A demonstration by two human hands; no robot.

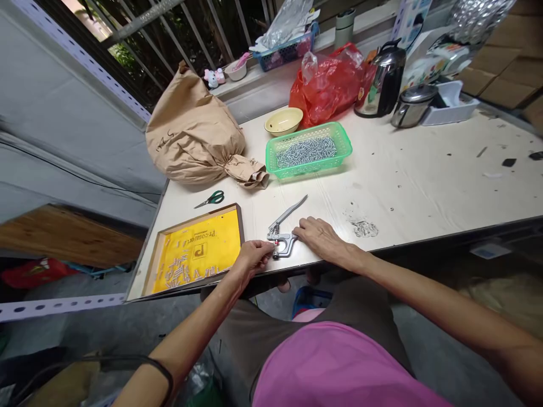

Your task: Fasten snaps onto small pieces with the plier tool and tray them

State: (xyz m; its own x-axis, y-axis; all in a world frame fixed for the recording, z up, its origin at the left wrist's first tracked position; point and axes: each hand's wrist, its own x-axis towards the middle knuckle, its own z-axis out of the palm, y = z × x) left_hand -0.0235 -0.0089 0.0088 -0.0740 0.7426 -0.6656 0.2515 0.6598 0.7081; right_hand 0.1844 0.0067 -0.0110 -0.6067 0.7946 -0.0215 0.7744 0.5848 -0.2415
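Observation:
A metal hand press [283,234] with a long lever lies near the table's front edge. My left hand [253,257] is at its jaw, fingers pinched together on a small part I cannot make out. My right hand [319,236] rests on the press's base from the right, fingers curled over it. Just left of my left hand, a wooden tray [240,217] with a yellow lining holds several small metal pieces [180,270]. A green basket [308,150] full of small metal parts stands farther back.
Green-handled scissors [211,199] lie behind the tray. A tied brown paper sack [197,135], a yellow bowl [283,120], a red plastic bag [331,85], a kettle [384,79] and a metal pot [413,105] stand along the back. A small heap of metal scraps [365,228] lies right of my right hand.

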